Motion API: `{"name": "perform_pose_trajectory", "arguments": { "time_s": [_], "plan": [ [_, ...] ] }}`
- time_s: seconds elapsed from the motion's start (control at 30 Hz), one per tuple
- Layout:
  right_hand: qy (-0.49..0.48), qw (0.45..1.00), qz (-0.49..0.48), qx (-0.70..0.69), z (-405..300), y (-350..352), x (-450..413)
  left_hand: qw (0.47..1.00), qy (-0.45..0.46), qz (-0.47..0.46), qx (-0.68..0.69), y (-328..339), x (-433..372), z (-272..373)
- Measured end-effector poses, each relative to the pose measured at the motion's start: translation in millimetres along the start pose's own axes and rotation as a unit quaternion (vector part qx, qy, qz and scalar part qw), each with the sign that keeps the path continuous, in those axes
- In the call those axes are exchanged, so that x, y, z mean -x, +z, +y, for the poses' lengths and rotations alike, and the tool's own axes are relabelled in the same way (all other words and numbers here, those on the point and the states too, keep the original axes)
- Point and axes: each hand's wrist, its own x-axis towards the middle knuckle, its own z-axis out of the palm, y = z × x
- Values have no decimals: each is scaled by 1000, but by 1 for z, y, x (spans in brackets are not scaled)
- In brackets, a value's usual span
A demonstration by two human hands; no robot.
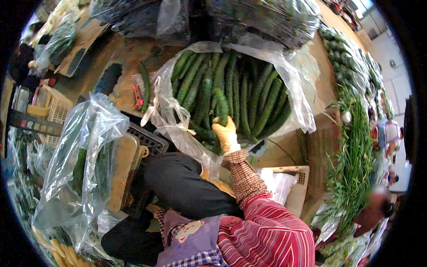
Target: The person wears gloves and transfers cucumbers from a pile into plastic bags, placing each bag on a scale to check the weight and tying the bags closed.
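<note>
A large clear plastic bag point(293, 83), open at the top and full of long green cucumbers point(200, 90), lies before me. My right hand point(227, 131), in a yellowish glove, grips the near end of one cucumber point(221, 103) above the others. At the lower left picture edge, my left hand point(65, 253), gloved too and partly cut off, holds the edge of another clear plastic bag point(90, 197). Green cucumbers point(80, 167) show through that bag's film. A single cucumber point(145, 85) lies on the floor beside a red-handled cutting tool point(137, 96).
Filled plastic bags point(260, 20) stand beyond the open bag. A pale crate point(302, 187) with white plastic bags is on the right, near a long heap of leafy greens point(353, 153). A black crate point(146, 133) is left of my knee. Other people are at both sides.
</note>
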Motion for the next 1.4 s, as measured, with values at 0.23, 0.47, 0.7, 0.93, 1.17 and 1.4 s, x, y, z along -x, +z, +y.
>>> {"name": "perform_pose_trajectory", "arguments": {
  "time_s": [0.23,0.47,0.7,0.93,1.17,1.4],
  "plan": [
    [-94,972,187,111,-73,-67,-33,856,-164,-229,432,0,-11,10],
    [100,831,138,529,-46,-50,-62,740,-266,-338,517,6,-14,8],
    [155,794,178,560,-30,-45,-69,784,-237,-222,529,15,-1,15],
    [160,809,172,539,-16,-32,-67,995,72,-7,-71,13,13,-26],
    [56,920,-163,-353,-69,-89,-41,978,126,75,-150,17,28,-10],
    [-63,653,-436,-616,-202,17,48,893,-143,-97,416,36,25,29]
  ]
}}
